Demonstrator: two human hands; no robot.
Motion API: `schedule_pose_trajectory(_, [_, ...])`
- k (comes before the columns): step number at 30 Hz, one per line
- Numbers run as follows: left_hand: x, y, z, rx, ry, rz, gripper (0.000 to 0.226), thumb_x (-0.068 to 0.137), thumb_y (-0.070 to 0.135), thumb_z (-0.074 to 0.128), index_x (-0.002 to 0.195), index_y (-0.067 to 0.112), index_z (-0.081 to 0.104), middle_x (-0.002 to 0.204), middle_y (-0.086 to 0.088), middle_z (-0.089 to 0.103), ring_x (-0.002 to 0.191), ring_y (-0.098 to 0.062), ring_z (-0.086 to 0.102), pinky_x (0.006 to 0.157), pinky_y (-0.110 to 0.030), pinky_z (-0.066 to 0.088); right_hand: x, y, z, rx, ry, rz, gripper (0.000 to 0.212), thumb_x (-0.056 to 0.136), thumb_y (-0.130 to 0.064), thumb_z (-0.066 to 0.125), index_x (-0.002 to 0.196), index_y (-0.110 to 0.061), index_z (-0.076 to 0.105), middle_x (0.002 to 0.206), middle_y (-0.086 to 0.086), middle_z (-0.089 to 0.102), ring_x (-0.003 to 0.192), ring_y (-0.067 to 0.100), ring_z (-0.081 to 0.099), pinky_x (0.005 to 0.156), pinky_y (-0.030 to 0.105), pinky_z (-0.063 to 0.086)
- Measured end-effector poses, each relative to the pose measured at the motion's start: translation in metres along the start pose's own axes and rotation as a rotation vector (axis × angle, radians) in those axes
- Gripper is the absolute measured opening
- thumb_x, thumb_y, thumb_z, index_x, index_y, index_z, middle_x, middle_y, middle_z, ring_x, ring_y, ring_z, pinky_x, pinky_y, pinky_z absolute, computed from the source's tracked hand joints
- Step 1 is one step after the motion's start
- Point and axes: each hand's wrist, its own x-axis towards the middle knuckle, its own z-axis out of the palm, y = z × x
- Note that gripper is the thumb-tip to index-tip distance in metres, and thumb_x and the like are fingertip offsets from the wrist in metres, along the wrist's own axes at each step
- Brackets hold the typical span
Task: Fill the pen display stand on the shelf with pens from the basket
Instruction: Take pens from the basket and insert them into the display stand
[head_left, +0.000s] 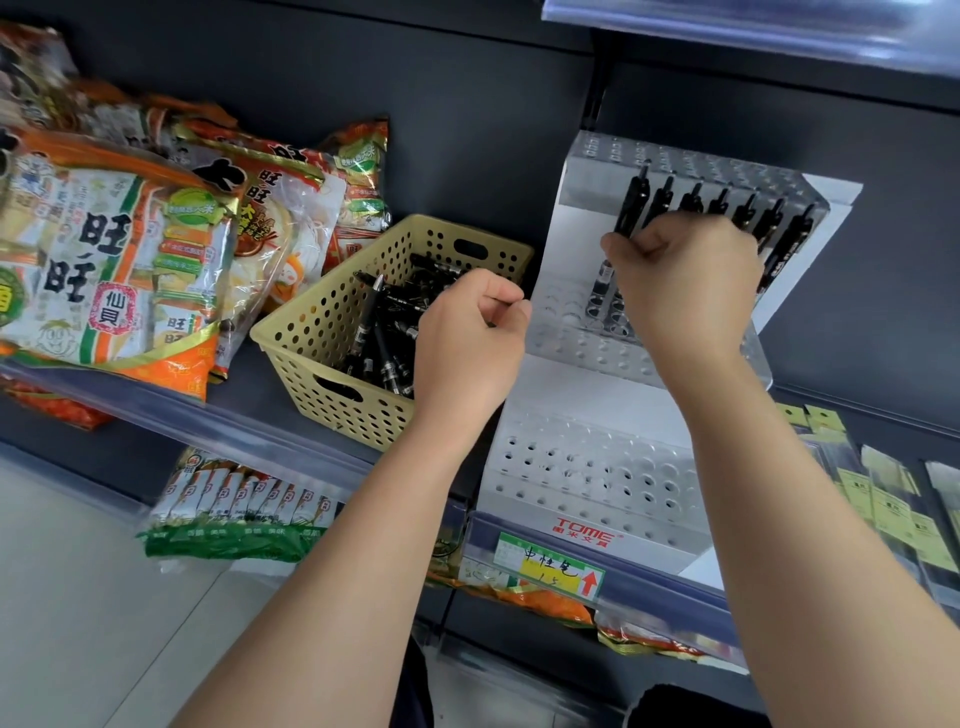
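A clear tiered pen display stand (587, 467) with rows of holes sits on the shelf at the right. Several black pens (748, 208) stand in a row in its middle tier. My right hand (685, 280) pinches a black pen (631, 202) at the left end of that row, its lower end in the stand. A tan perforated basket (322, 332) with several black pens (384, 332) sits left of the stand. My left hand (467, 343) hovers over the basket's right side with curled fingers; whether it holds a pen is hidden.
Large snack bags (119, 249) crowd the shelf left of the basket. More snack packs (234, 514) lie on the shelf below. A price label (550, 566) hangs on the shelf edge under the stand. Packaged items (893, 509) hang at the lower right.
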Motion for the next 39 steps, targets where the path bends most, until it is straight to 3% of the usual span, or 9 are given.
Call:
schedule_pose_trajectory(9, [0.000,-0.003,-0.003,0.022,-0.010,-0.013,0.005,0.089,0.019,0.061,0.090,0.022,0.064,0.080,0.009,0.064,0.065,-0.013,0.060,0.070,-0.039,0.056,0.002,-0.005,-0.001,-0.108,-0.069,-0.005,0.032,0.085,-0.029,0.063,0.065,-0.004,0.058,0.060,0.009,0.054,0.058,0.025,0.047,0.053,0.024,0.028])
schedule_pose_trajectory(16, [0.003,-0.002,-0.006,0.030,-0.014,-0.020,0.005,0.089,0.019,0.061,0.089,0.023,0.064,0.080,0.010,0.063,0.066,-0.012,0.061,0.071,-0.038,0.057,0.003,-0.004,0.000,-0.115,-0.081,-0.032,0.032,0.086,-0.030,0.065,0.070,-0.002,0.064,0.067,0.011,0.063,0.062,0.027,0.054,0.060,0.024,0.036])
schedule_pose_trajectory(21, [0.002,-0.004,-0.008,0.058,-0.023,-0.026,0.005,0.089,0.019,0.061,0.092,0.022,0.064,0.079,0.012,0.063,0.067,-0.012,0.062,0.072,-0.038,0.057,-0.010,0.002,0.004,-0.076,-0.091,-0.069,0.038,0.083,-0.037,0.068,0.067,-0.003,0.064,0.063,0.012,0.064,0.059,0.028,0.056,0.057,0.025,0.037])
schedule_pose_trajectory(24, [0.004,-0.006,-0.010,0.097,-0.025,-0.021,0.006,0.090,0.019,0.061,0.093,0.021,0.065,0.076,0.014,0.061,0.066,-0.009,0.061,0.070,-0.034,0.056,-0.016,0.000,0.004,-0.014,-0.084,-0.086,0.032,0.083,-0.037,0.068,0.070,-0.008,0.067,0.066,0.009,0.067,0.063,0.027,0.059,0.059,0.027,0.042])
schedule_pose_trajectory(27, [0.008,-0.010,-0.013,0.191,-0.003,-0.010,0.006,0.090,0.021,0.060,0.095,0.022,0.065,0.077,0.017,0.060,0.068,-0.002,0.059,0.063,-0.021,0.047,-0.016,-0.002,0.002,0.025,-0.124,-0.100,0.028,0.084,-0.034,0.068,0.071,-0.009,0.069,0.065,0.006,0.066,0.063,0.026,0.060,0.059,0.026,0.042])
schedule_pose_trajectory(30, [0.019,-0.016,-0.024,0.380,0.017,-0.005,0.014,0.092,0.025,0.058,0.104,0.022,0.065,0.091,0.014,0.065,0.076,-0.003,0.057,0.067,-0.020,0.042,-0.015,-0.002,0.001,0.054,-0.173,-0.093,0.026,0.084,-0.034,0.067,0.073,-0.010,0.070,0.066,0.007,0.067,0.064,0.026,0.061,0.062,0.028,0.047])
schedule_pose_trajectory(32, [0.035,-0.023,-0.036,0.551,-0.006,-0.051,0.028,0.092,0.028,0.058,0.119,0.019,0.061,0.114,0.003,0.064,0.097,-0.013,0.058,0.083,-0.029,0.045,-0.015,-0.001,0.000,0.061,-0.194,-0.082,0.026,0.085,-0.034,0.067,0.073,-0.011,0.070,0.065,0.006,0.067,0.064,0.025,0.061,0.062,0.028,0.047])
schedule_pose_trajectory(35, [0.062,-0.031,-0.050,0.896,-0.133,-0.235,0.061,0.089,0.037,0.060,0.138,0.007,0.041,0.140,-0.016,0.042,0.127,-0.032,0.042,0.107,-0.043,0.036,-0.015,0.000,0.000,0.068,-0.222,-0.080,0.026,0.085,-0.035,0.067,0.074,-0.012,0.070,0.064,0.005,0.067,0.063,0.025,0.062,0.063,0.031,0.051])
schedule_pose_trajectory(39, [0.077,-0.043,-0.049,0.935,-0.430,-0.496,0.074,0.087,0.044,0.063,0.141,0.002,0.035,0.141,-0.016,0.043,0.124,-0.032,0.046,0.099,-0.035,0.040,-0.013,0.002,-0.001,0.090,-0.254,-0.051,0.026,0.084,-0.036,0.067,0.073,-0.013,0.070,0.063,0.004,0.066,0.062,0.023,0.061,0.063,0.030,0.052])
